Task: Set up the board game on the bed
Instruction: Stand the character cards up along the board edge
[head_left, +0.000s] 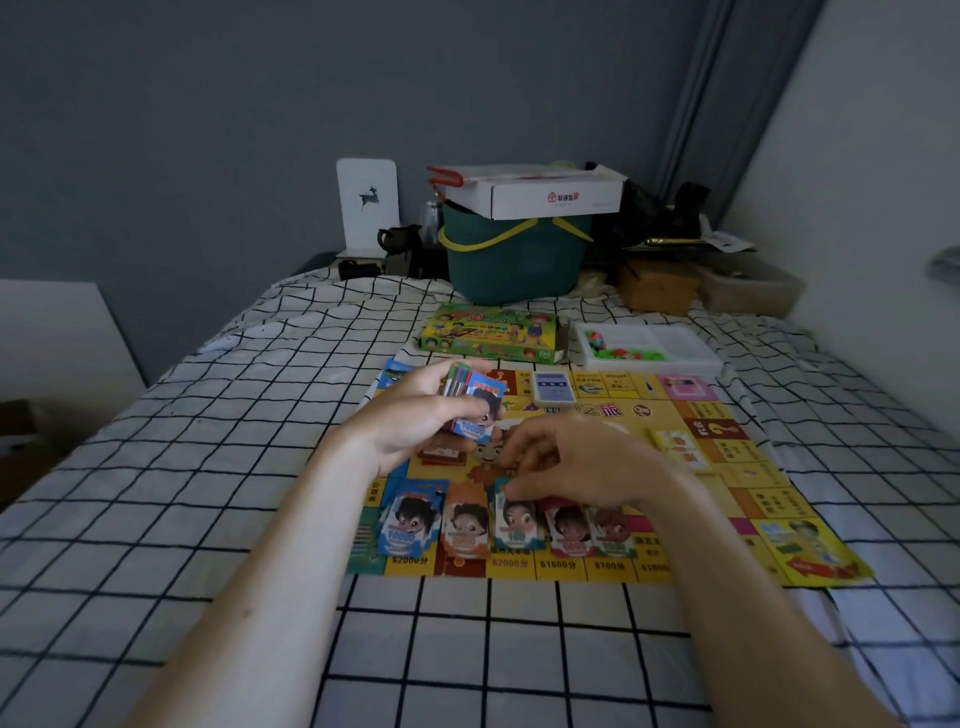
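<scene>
The bed (208, 467) with its checked sheet is soft under everything, and the board (727, 467) lies spread flat on it in front of me, with the green box (488, 332) and the white tray (649, 345) of pieces just past its far edge, and a blue-backed deck (554, 388) sitting on the board's far side. Along the near edge I have five piles of money (514, 522) in a row, sorted by colour, each touching or nearly touching its neighbour. My left hand (415, 415) is curled round the unsorted stack (475, 400), thumb across the top, a blue note showing on the face. My right hand (576, 462) is low over the middle pile, fingers bent down onto its top edge; whether I am pinching a note there or only pressing it down I cannot tell from here. The risk as I see it is the mattress: if I lean a wrist on the board the sheet will dip and the piles will slide into each other, and they are packed too close to forgive that. The stack in my left could also fan out and drop if I loosen my thumb while peeling off the next note.
</scene>
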